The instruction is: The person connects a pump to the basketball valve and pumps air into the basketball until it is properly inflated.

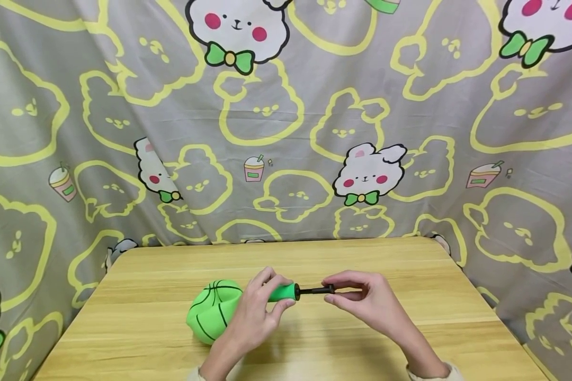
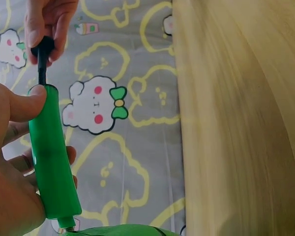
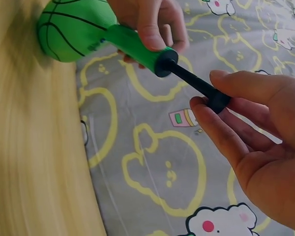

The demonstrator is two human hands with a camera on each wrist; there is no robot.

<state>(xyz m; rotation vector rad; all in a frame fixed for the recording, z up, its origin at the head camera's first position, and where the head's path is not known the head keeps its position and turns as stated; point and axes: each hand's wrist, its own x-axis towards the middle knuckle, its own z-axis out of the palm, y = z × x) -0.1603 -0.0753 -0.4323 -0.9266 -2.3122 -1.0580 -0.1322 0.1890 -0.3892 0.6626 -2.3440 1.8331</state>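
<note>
My left hand (image 1: 259,307) grips the green barrel of a small hand pump (image 2: 51,152), thumb near its black collar. At the barrel's other end, the narrow tip meets a green ball (image 1: 207,317) with black basketball lines. The ball is caved in along its top and sits on the table. My right hand (image 1: 372,299) pinches the black end knob (image 3: 218,101) of the pump's rod between thumb and fingers. Part of the black rod (image 1: 312,290) shows pulled out between the two hands. In the head view, my left hand hides much of the barrel and its tip.
A light wooden table (image 1: 362,338) lies under the hands. Behind it hangs a grey curtain (image 1: 305,159) printed with yellow outlines and white rabbit heads, close along the table's back and side edges.
</note>
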